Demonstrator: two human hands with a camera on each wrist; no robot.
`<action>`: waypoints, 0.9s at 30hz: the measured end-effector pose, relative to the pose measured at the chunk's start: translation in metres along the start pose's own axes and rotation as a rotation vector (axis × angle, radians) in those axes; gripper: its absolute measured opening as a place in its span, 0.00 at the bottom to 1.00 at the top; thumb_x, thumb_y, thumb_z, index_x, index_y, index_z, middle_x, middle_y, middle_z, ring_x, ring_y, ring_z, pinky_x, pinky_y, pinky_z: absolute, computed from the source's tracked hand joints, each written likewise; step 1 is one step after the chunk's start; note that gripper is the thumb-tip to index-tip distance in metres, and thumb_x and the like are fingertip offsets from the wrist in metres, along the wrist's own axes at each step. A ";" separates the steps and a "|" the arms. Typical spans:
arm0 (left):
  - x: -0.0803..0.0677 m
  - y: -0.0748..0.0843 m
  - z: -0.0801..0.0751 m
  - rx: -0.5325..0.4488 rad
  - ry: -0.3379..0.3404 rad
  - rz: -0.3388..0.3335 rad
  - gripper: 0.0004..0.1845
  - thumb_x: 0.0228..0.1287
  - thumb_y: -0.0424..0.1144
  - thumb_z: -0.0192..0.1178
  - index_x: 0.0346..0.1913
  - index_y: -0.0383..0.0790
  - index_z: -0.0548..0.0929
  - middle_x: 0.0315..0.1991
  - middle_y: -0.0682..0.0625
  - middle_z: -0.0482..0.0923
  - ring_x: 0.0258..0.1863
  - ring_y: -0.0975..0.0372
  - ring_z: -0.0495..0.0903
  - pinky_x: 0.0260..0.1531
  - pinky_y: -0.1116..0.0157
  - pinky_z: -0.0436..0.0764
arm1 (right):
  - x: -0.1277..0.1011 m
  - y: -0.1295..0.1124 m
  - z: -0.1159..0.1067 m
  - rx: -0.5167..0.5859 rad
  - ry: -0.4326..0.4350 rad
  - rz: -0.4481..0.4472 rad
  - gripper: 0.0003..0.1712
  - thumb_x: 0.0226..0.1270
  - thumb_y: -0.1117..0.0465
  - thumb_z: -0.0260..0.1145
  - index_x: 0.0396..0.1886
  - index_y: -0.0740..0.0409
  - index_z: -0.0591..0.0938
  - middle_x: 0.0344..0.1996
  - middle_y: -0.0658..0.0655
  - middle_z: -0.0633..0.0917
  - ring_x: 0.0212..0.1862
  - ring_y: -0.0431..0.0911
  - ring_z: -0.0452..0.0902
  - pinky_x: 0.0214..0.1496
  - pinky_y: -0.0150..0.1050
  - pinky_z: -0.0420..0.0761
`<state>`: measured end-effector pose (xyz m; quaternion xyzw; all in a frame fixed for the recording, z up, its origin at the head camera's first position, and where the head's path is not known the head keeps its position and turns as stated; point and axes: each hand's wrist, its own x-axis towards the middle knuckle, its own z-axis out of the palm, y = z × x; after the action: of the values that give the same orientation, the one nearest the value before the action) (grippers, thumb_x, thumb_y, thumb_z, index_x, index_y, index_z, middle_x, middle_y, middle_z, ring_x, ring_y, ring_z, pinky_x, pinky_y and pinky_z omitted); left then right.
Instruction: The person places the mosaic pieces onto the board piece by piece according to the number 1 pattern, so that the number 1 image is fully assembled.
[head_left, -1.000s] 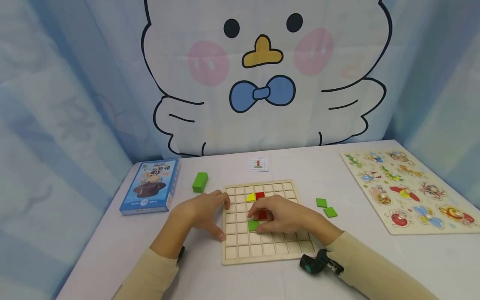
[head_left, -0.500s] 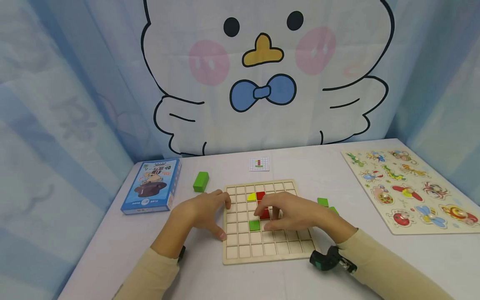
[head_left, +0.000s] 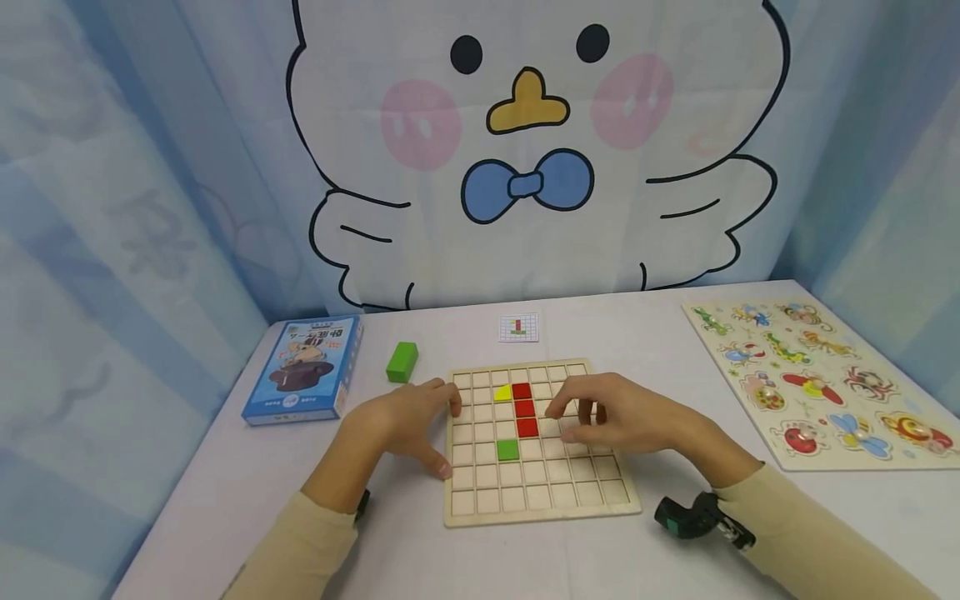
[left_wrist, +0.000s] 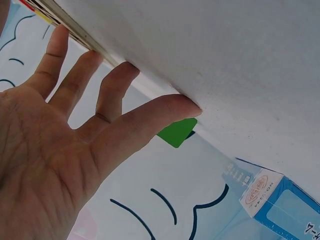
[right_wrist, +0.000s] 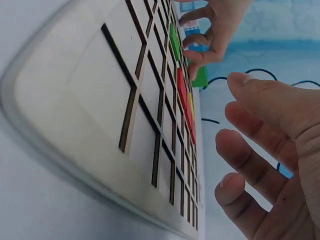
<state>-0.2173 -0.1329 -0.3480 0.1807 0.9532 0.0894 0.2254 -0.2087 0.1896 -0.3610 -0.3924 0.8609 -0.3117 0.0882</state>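
My left hand (head_left: 397, 421) rests its fingertips and thumb along the left rim of a wooden grid board (head_left: 547, 516); its fingers are spread in the left wrist view. Over the right half of the board hovers my right hand (head_left: 633, 415), fingers loosely bent and apart; the right wrist view has nothing between them. Set in the grid are a column of red tiles (head_left: 527, 427), a yellow tile with a slanted or rounded corner (head_left: 503, 392) beside the top one, and a green square tile (head_left: 507, 450) diagonally below left of the lowest red.
Behind the board lies a small card (head_left: 518, 327) with a coloured grid pattern. A green block (head_left: 402, 362) and a blue box (head_left: 303, 371) stand at left. On the right is a wooden puzzle board (head_left: 817, 383) with animal and insect pictures. A printed curtain (head_left: 525, 250) hangs behind.
My right hand has drawn back rightward from the green tile, uncovering it and the red column. Its hand and forearm now cover the loose green tiles at right. The left hand stays put.
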 end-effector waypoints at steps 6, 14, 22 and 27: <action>0.001 0.001 0.000 -0.004 0.000 0.007 0.37 0.41 0.56 0.85 0.53 0.57 0.74 0.55 0.55 0.74 0.49 0.56 0.75 0.58 0.52 0.79 | -0.014 0.012 -0.007 -0.021 0.042 0.014 0.14 0.69 0.54 0.73 0.52 0.46 0.84 0.46 0.47 0.87 0.37 0.38 0.78 0.39 0.35 0.81; -0.001 0.002 0.000 -0.001 -0.001 0.001 0.37 0.41 0.56 0.85 0.53 0.57 0.74 0.57 0.55 0.74 0.50 0.56 0.74 0.59 0.51 0.78 | -0.028 0.025 -0.013 -0.040 0.091 -0.007 0.14 0.69 0.56 0.73 0.52 0.48 0.84 0.46 0.48 0.87 0.35 0.37 0.78 0.35 0.33 0.80; -0.001 0.002 0.000 0.004 0.002 -0.008 0.38 0.40 0.56 0.85 0.53 0.57 0.74 0.56 0.55 0.74 0.50 0.56 0.75 0.59 0.51 0.79 | -0.038 0.033 -0.015 -0.046 0.120 -0.012 0.13 0.69 0.56 0.73 0.51 0.48 0.84 0.45 0.47 0.87 0.35 0.36 0.77 0.34 0.33 0.80; -0.001 0.002 0.000 0.009 0.005 -0.010 0.38 0.40 0.56 0.85 0.53 0.57 0.74 0.57 0.54 0.74 0.51 0.56 0.75 0.59 0.50 0.79 | -0.045 0.034 -0.017 -0.053 0.134 0.001 0.13 0.69 0.57 0.73 0.51 0.48 0.84 0.45 0.47 0.87 0.35 0.37 0.77 0.35 0.33 0.80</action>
<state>-0.2156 -0.1314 -0.3475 0.1769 0.9551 0.0843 0.2224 -0.2061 0.2478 -0.3723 -0.3722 0.8731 -0.3144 0.0202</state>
